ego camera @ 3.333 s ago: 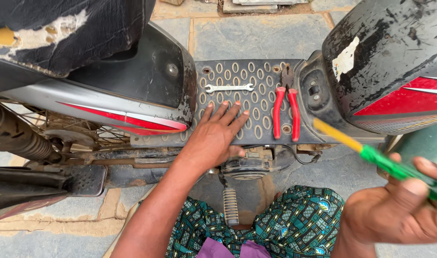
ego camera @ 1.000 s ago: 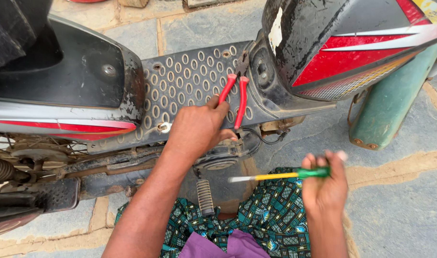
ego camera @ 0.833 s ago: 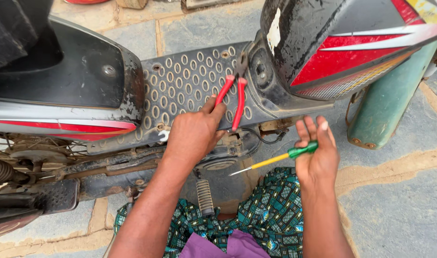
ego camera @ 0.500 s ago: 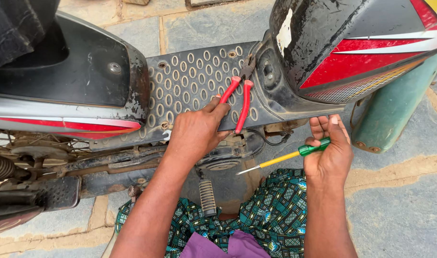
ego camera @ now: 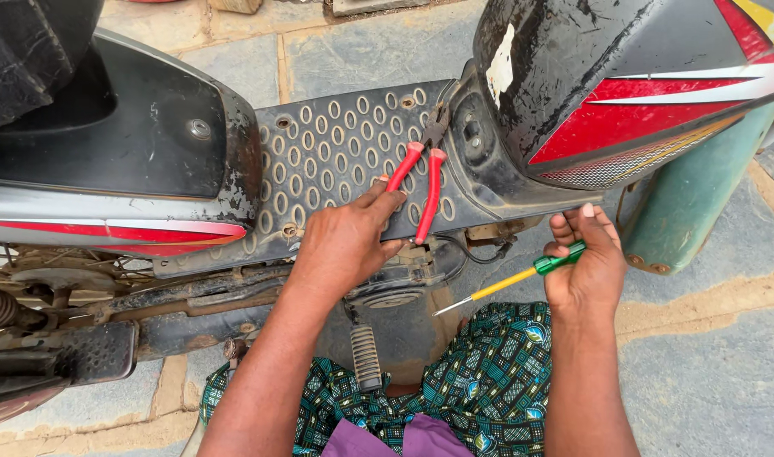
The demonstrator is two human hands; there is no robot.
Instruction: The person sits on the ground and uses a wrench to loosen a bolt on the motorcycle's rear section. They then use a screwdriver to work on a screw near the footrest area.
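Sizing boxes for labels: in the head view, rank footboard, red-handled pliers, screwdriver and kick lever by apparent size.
1. Footboard, by far the largest.
2. Red-handled pliers and screwdriver: similar length, and the right hand hides part of the screwdriver, so unranked.
3. Kick lever, smallest.

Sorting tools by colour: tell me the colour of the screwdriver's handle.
Green handle on the yellow-shafted screwdriver, held in the right hand; head view.

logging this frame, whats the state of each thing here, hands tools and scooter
left hand: flat on the footboard, fingertips at the pliers
right hand: closed around the screwdriver
pliers: lying on the footboard, red handles slightly apart
screwdriver: held off the ground, tip pointing left
footboard: perforated, dusty
scooter front panel: scuffed, paint worn
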